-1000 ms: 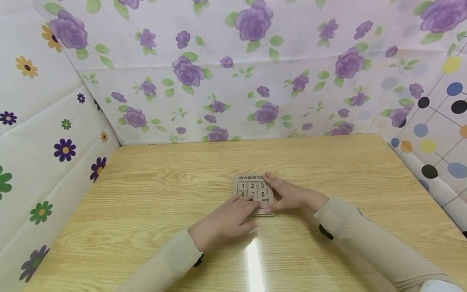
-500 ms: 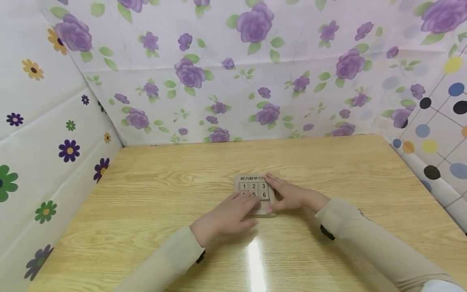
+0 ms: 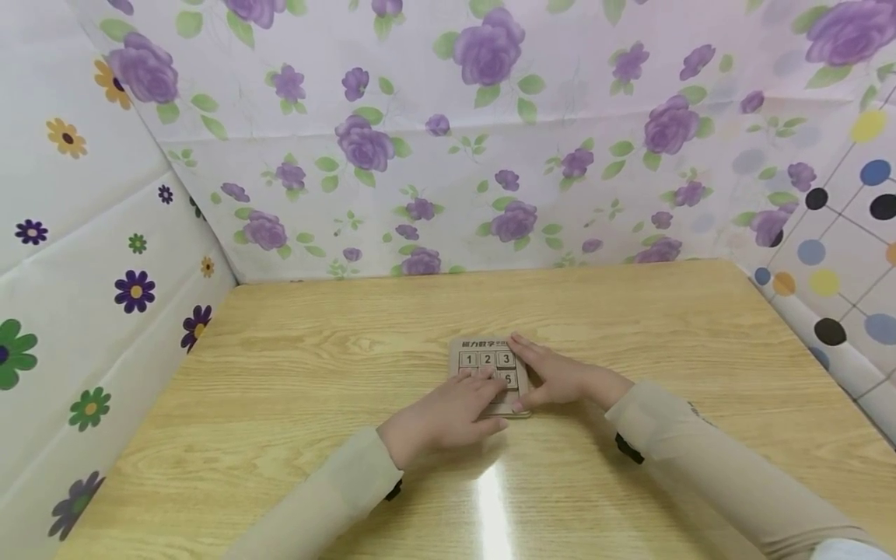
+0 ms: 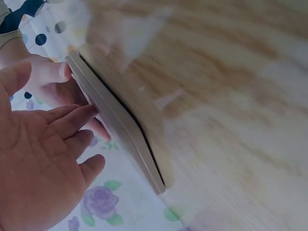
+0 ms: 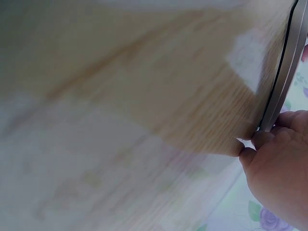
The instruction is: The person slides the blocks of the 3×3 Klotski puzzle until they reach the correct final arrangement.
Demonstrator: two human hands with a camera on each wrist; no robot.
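Note:
A flat grey-beige sliding number puzzle (image 3: 454,351) lies on the wooden table in the head view, with tiles 1, 2, 3 along its top row. Over its lower left reaches my left hand (image 3: 448,414), fingers extended onto the tiles and covering several of them. Tile 6 (image 3: 509,379) shows just beyond those fingertips. My right hand (image 3: 560,379) holds the puzzle's right side, fingers at the top corner and thumb near the bottom one. From the left wrist, the puzzle's edge (image 4: 122,122) is seen side-on; the right wrist view shows curled fingers against that edge.
The wood-grain table (image 3: 315,334) spreads around the puzzle, with a bright light streak in front. Behind it hangs a purple-flowered cloth (image 3: 420,155). Patterned cloths close off the left and right sides.
My left hand has shifted slightly right over the puzzle. A lower tile slid left first, then tile 6 slid a little down, toward me. My right hand stays in place.

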